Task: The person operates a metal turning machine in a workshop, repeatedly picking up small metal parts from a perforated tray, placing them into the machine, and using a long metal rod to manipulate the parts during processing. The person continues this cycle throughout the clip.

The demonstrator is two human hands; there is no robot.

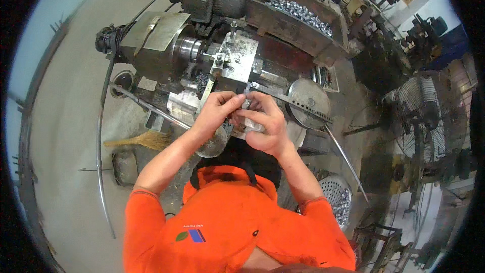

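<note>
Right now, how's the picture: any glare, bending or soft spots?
All in the head view: the rim is black; the long pole at left looks bowed; the metal block shows bright glints; the small piece between the left hand and right hand is too indistinct to identify.

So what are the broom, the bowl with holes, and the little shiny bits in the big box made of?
The broom looks like dry straw: yellowish, rough, with fanned strands. The shiny bits look like bare metal, with bright silvery glints. The bowl is pale grey and smooth; plastic or metal, I can't tell.
</note>
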